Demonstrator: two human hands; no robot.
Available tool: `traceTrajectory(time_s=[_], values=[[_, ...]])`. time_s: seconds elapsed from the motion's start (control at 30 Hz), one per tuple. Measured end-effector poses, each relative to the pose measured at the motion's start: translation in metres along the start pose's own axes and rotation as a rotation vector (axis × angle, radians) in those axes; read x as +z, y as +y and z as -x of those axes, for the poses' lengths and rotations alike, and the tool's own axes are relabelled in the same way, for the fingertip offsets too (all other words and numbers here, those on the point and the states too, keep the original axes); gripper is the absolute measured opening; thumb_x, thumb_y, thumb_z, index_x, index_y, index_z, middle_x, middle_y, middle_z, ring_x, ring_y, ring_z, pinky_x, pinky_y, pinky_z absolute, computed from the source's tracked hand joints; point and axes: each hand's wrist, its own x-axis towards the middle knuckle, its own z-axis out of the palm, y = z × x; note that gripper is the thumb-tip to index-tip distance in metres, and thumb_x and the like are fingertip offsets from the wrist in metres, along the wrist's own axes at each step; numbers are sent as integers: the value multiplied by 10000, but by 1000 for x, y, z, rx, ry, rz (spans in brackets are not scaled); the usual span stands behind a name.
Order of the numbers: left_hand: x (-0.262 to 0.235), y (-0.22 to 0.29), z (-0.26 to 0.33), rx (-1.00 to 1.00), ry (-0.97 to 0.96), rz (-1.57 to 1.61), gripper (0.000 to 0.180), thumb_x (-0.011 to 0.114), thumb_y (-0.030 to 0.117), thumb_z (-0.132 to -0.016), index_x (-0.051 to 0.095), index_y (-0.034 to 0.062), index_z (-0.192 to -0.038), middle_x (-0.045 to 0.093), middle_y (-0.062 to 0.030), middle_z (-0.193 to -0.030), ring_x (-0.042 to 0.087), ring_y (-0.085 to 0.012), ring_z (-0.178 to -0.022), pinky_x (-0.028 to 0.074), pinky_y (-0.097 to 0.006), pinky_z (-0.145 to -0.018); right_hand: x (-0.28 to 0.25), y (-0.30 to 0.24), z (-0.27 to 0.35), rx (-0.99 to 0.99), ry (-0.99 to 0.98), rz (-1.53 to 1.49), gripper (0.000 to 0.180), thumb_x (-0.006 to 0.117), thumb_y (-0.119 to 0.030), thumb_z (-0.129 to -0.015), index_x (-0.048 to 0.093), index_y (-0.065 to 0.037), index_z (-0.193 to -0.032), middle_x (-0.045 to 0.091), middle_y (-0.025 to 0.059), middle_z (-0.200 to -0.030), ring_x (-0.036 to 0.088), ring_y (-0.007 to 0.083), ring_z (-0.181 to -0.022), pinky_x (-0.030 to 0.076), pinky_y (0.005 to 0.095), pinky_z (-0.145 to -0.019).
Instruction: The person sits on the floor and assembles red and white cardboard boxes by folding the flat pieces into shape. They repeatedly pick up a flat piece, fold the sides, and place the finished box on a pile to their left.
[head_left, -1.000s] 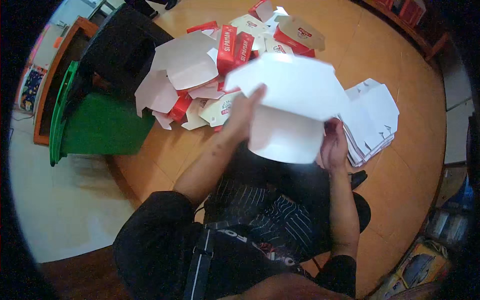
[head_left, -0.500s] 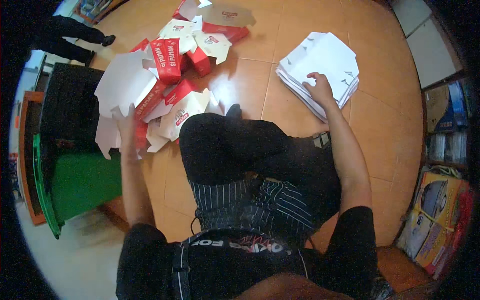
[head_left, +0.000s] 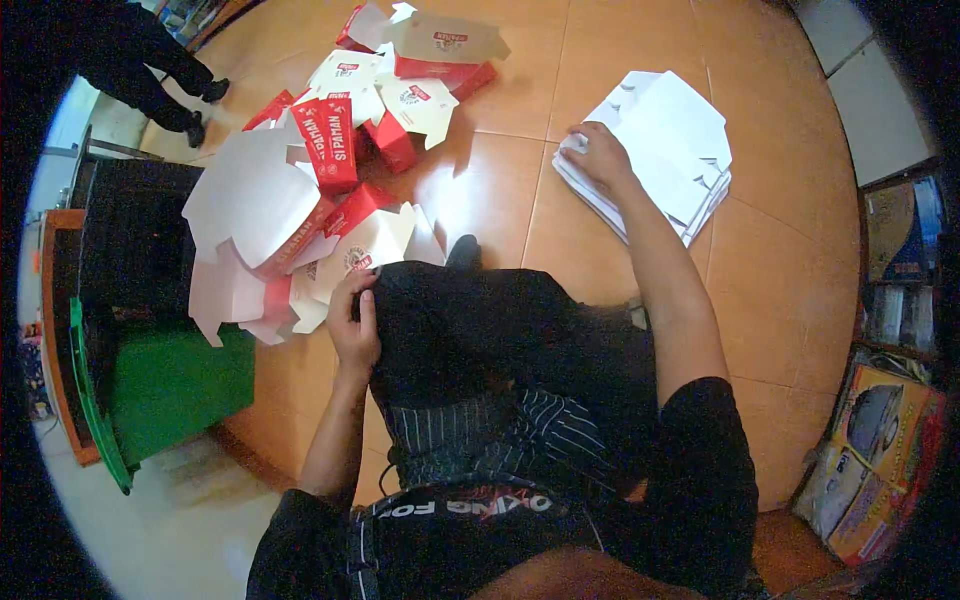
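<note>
A stack of flat white box blanks (head_left: 660,135) lies on the floor at the right front, with notched flaps. My right hand (head_left: 600,157) is at the stack's left edge, its fingers curled round the rim of the top blank; the fingertips are partly hidden. Beside my bent knee is my left hand (head_left: 354,325), holding nothing, thumb apart from the loosely bent fingers. Just beyond it spreads a pile of folded red and white food boxes (head_left: 327,143), their lids standing up. One large white-lidded box (head_left: 255,195) leans at the pile's left side.
A green plastic container (head_left: 175,385) and a black crate (head_left: 135,230) stand at my left. Another person's dark-trousered legs (head_left: 155,75) are at the far left. Shelves with packaged goods (head_left: 885,420) line the right side. Tiled floor (head_left: 500,180) lies between pile and stack.
My left hand has let go of the large white-lidded box and moved right to my knee. My right hand has shifted left to the stack's edge, its fingers closing there.
</note>
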Motion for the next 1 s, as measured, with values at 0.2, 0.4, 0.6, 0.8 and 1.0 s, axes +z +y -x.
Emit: traceTrajectory(time_s=[0.2,0.4,0.6,0.8,1.0], values=[[5,4,0,-60,44,86,160,537,34,-921,651,-18,-1021,660,-160,-1076,608,-285,-1077,435,-379,-1001,18,19,-1,186,238,-271,427,673,-356,-852,675,-98,-1192,702,204,-1084,666,361,-1026,508,422,-928],[-3,-4,6,-20,91,89,192,568,31,-911,633,-6,-1088,634,-159,-1151,596,-303,-1096,434,-386,-1008,-27,-27,6,345,556,-94,287,512,-190,-923,646,-91,-1157,713,190,-974,682,383,-906,523,464,-824],[-6,55,-32,547,310,-68,474,734,154,-852,552,94,-1286,468,-197,-1407,357,-384,-1395,315,-544,-1125,-106,-168,99,-714,-21,-187,366,552,66,-771,656,-68,-1095,702,114,-937,655,315,-901,495,403,-883],[6,113,-74,522,-817,-480,458,776,357,-782,682,111,-1156,697,-75,-1104,610,-303,-1129,391,-520,-1030,-93,-174,170,-395,-193,-564,160,607,-84,-939,648,-36,-1086,679,104,-1012,629,221,-984,490,326,-896],[53,66,-98,-423,-994,302,365,667,267,-911,675,-22,-1134,714,-142,-940,683,-220,-797,546,-369,-774,-21,-144,172,16,146,-937,188,559,-124,-1008,619,19,-1114,676,68,-1026,605,130,-971,478,281,-888]])
